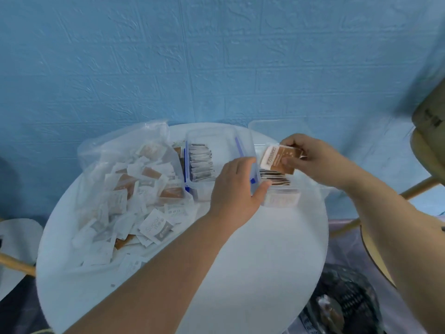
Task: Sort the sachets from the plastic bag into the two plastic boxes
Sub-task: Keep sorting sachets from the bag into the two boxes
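A clear plastic bag (115, 150) lies open on the left of the round white table (252, 249), with several white and brown sachets (134, 203) spilling from it. Two clear plastic boxes stand at the back: the left box (216, 138) holds a row of white sachets, the right box (281, 196) holds brown ones. My right hand (317, 160) pinches a brown sachet (279, 160) above the right box. My left hand (236, 186) grips the near left edge of the right box, thumb on its front wall.
A clear lid (277, 126) leans behind the boxes by the blue wall. A wooden chair (428, 150) stands at the right, a black fan (346, 302) on the floor at the lower right. Another white seat (16, 237) is at the left.
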